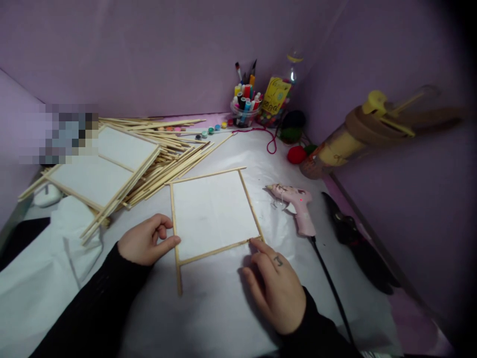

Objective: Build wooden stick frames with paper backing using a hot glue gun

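A square frame of thin wooden sticks (216, 252) with a white sheet (208, 214) inside it lies flat on the covered table. Some stick ends reach past its corners, the longest at the lower left. My left hand (143, 241) is at the left side, its thumb tip on the stick and its other fingers curled against the outer edge. At the lower right corner, my right hand (279, 288) touches the stick with its index fingertip; its thumb is apart and the other fingers are bent. A pink hot glue gun (298, 201) lies to the right, nozzle pointing left.
Loose wooden sticks (175, 166) are heaped at the back left, beside a larger stick frame with white panels (93, 174). Behind stand a cup of markers (246, 107) and a tumbler (335, 144). Black pliers (357, 243) lie right of the glue gun's cord (333, 291).
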